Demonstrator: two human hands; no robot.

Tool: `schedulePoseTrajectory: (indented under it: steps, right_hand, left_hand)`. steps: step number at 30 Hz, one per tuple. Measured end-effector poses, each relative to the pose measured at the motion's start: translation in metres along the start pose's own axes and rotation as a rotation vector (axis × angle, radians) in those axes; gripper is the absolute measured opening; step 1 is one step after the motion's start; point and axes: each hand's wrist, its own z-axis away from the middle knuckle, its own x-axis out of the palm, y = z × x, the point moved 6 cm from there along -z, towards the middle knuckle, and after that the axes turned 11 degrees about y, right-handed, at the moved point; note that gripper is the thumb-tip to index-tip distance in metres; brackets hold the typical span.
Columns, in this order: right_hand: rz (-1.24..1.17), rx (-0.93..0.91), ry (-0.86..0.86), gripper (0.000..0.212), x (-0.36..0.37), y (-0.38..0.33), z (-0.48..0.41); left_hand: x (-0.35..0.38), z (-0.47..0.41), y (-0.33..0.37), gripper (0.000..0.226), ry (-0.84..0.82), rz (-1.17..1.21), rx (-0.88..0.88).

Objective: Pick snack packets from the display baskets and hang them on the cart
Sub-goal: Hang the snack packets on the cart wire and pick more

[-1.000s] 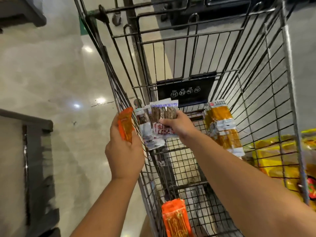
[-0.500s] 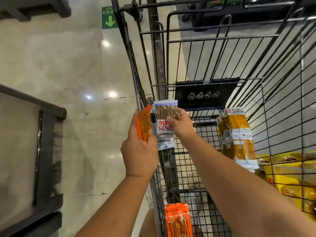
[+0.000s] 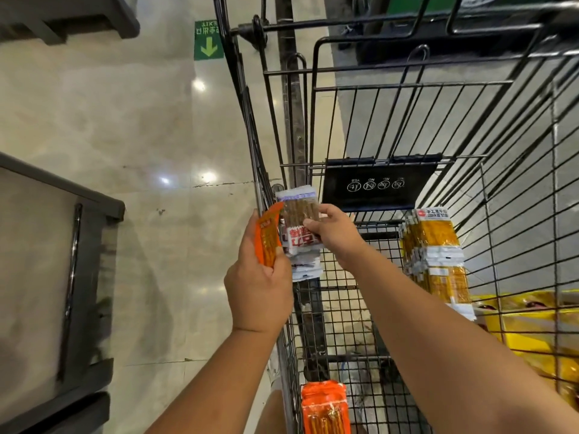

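**Here: two packets in hand, three bunches on the cart (image 3: 376, 86)**

The left hand (image 3: 260, 286) grips one orange packet (image 3: 267, 238). Its fingers curl round the lower half, and it holds the packet upright just outside the cart's left wall. The right hand (image 3: 333, 234) reaches across the basket and pinches one white packet (image 3: 297, 213) between thumb and fingers. This packet has a clear window showing brown sticks, a pale printed strip along the top and red characters on white below. It lies against the front of a white bunch (image 3: 305, 267) of like packets hanging at the left wall, just beside the orange packet.

Two more bunches hang on the wire. A yellow bunch (image 3: 435, 255), with white bands and a red mark at the top, is farther right inside the basket. An orange bunch (image 3: 326, 408) is low on the left wall, near the bottom edge of the view. How many packets each bunch holds cannot be counted.

One black placard (image 3: 376, 183) with four round white icons is clipped to the inner gate. One green floor sign (image 3: 208, 40) carries a downward arrow. Yellow packaging (image 3: 532, 327) shows through the right-hand wires.
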Motion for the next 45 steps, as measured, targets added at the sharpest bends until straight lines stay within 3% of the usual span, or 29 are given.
schedulePoseTrajectory:
  steps: [7,12,16,19,23,26,30,32,38,42,45]
  right_hand:
    - [0.753,-0.315,0.164,0.054,0.011,-0.008,0.005]
    - [0.359,-0.198,-0.039,0.069,0.035,0.008,0.013]
    - [0.227,-0.216,-0.139,0.062,0.028,-0.002,0.016]
    - [0.303,-0.27,-0.209,0.063,0.016,-0.003,0.019]
    - [0.212,-0.169,0.044,0.06,-0.034,0.013,0.023]
    - [0.34,-0.086,0.162,0.054,-0.078,0.047,0.056]
    - [0.475,-0.006,0.169,0.042,-0.12,0.1,0.124]
    - [0.451,0.06,0.179,0.03,-0.137,0.115,0.158]
    - [0.319,0.076,0.233,0.022,-0.172,0.126,0.208]
    - [0.235,0.049,0.175,0.015,-0.172,0.112,0.22]
    - [0.149,0.025,0.077,0.013,-0.168,0.094,0.225]
  left_hand:
    - [0.001,0.0,0.0,0.056,0.013,-0.004,-0.006]
    - [0.001,0.0,0.0,0.051,0.006,-0.006,0.017]
    - [0.001,0.0,-0.002,0.051,0.013,-0.014,0.025]
    - [0.001,0.0,-0.002,0.052,0.022,-0.029,0.021]
    - [0.001,0.0,0.0,0.051,0.02,-0.018,0.002]
    - [0.0,0.001,0.004,0.051,0.027,-0.023,-0.011]
    - [-0.001,0.001,0.004,0.047,0.01,0.0,-0.04]
    - [-0.005,0.003,0.01,0.044,0.011,-0.001,-0.039]
    - [-0.026,0.019,0.02,0.033,0.096,-0.158,-0.014]
    - [-0.046,0.074,0.029,0.014,0.197,-0.113,-0.077]
    - [-0.048,0.121,0.041,0.016,0.131,0.08,-0.149]
